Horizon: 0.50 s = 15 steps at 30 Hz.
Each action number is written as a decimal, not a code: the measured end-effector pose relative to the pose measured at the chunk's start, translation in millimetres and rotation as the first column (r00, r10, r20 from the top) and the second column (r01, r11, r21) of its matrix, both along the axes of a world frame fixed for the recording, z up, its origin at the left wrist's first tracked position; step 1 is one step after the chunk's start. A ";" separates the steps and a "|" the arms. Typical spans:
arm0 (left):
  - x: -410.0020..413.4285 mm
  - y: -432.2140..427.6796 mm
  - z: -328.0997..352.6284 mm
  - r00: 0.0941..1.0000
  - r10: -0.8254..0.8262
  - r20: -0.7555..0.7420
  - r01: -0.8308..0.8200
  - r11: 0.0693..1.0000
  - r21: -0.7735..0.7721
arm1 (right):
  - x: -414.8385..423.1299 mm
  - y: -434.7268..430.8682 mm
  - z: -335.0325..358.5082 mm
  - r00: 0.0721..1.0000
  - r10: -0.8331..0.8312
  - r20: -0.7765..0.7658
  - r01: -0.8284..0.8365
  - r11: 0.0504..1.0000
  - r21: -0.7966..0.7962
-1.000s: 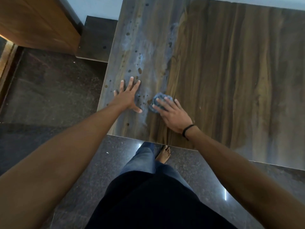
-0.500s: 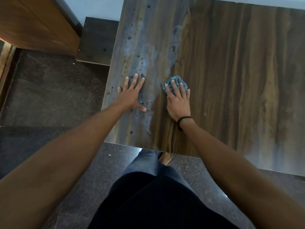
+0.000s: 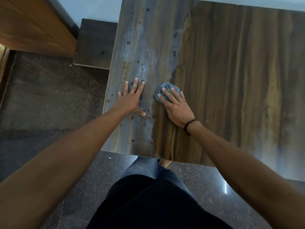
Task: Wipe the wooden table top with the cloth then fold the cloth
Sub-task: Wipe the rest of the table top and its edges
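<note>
Smearing dulls the table top [image 3: 231, 80] (dark floor [image 3: 41, 96]).

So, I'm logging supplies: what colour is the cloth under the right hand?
Blue-grey cloth, clearest in the head view.

Right hand [image 3: 177, 107] presses a bunched blue cloth [image 3: 162, 90] on the wooden table top [image 3: 231, 80] — left hand [image 3: 132, 99] flat beside it.

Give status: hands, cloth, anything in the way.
Left hand flat on table top, fingers spread. Right hand presses bunched blue cloth down, fingers straight. Pale smear and dark spots lie left of cloth; no obstacle seen.
</note>
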State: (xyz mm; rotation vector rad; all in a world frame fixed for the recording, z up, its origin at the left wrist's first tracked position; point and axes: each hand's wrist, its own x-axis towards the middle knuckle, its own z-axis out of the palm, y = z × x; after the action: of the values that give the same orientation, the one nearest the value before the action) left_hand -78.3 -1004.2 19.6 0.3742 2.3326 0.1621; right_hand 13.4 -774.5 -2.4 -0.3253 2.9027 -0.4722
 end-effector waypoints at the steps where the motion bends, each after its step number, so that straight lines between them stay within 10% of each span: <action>1: -0.5 0.1 -1.3 1.000 -0.007 -0.007 0.007 1.000 -0.001 | 1.0 9.3 -0.3 0.996 0.085 -0.005 -0.085 0.996 0.020; 7: -34.0 3.5 -1.6 0.998 -0.045 -0.040 0.045 0.999 0.008 | -72.6 19.4 0.7 0.911 -0.408 0.052 0.410 0.912 -0.024; 12: -84.8 20.3 6.1 0.997 -0.008 -0.072 0.009 1.000 0.012 | -49.0 8.8 1.9 1.000 -0.018 0.015 0.018 1.000 0.017; 15: -113.8 26.1 10.3 0.997 -0.034 -0.074 0.035 0.999 0.012 | -84.8 29.3 1.5 0.985 -0.174 -0.003 0.174 0.984 0.042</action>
State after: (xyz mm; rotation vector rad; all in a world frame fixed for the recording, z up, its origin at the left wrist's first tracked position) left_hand -192.1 -978.0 29.9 0.4330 2.3974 0.1489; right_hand -71.4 -745.2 -0.9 -0.0647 2.9492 -0.4356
